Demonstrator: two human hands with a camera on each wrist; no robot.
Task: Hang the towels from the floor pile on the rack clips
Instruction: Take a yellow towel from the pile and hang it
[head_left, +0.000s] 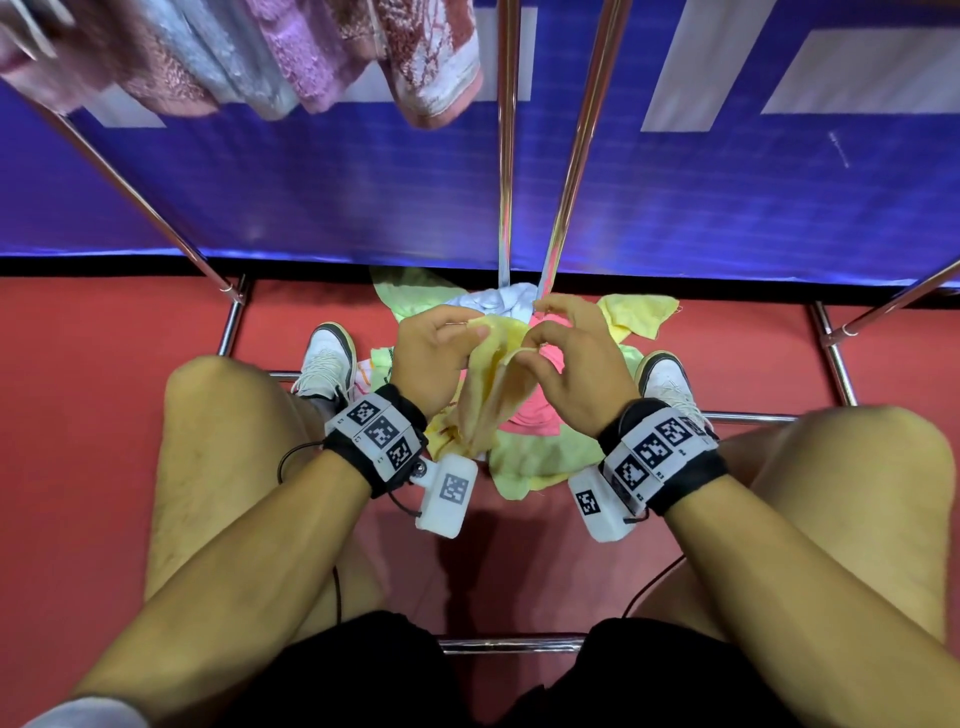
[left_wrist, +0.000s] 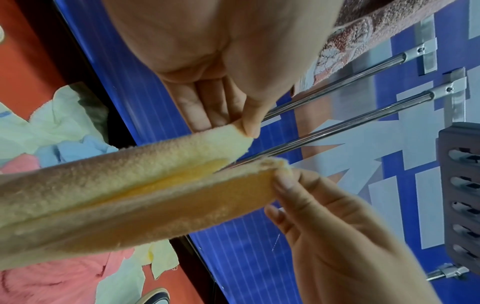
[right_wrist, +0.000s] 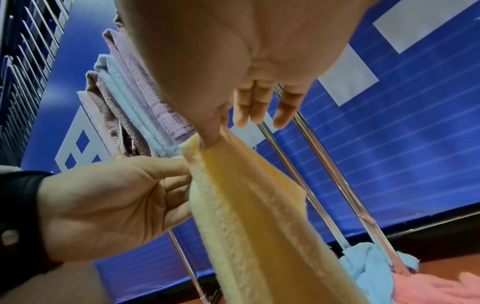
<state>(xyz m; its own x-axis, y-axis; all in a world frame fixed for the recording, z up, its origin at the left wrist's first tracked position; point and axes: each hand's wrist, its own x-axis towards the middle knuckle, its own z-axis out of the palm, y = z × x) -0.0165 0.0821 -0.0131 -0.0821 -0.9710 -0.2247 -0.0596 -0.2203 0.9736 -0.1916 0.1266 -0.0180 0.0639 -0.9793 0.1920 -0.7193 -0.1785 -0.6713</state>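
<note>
I am crouched over the floor pile (head_left: 524, 462) of green, pink, pale blue and yellow towels. Both hands hold one yellow towel (head_left: 493, 384) just above it. My left hand (head_left: 467, 332) pinches one top corner between thumb and fingers (left_wrist: 245, 125). A short way to the right, my right hand (head_left: 535, 345) pinches the other corner with thumb and forefinger (right_wrist: 213, 133), its remaining fingers spread. The yellow towel (left_wrist: 130, 185) hangs folded lengthwise between the two hands (right_wrist: 246, 216). No rack clips show in any view.
Chrome rack poles (head_left: 506, 156) rise behind the pile, and low rack bars (head_left: 511, 644) cross the red floor around my feet. Pink, blue and brown towels (head_left: 311, 57) hang at the upper left. A blue banner (head_left: 727, 208) backs the rack. A grey slotted panel (left_wrist: 462, 185) is on the right.
</note>
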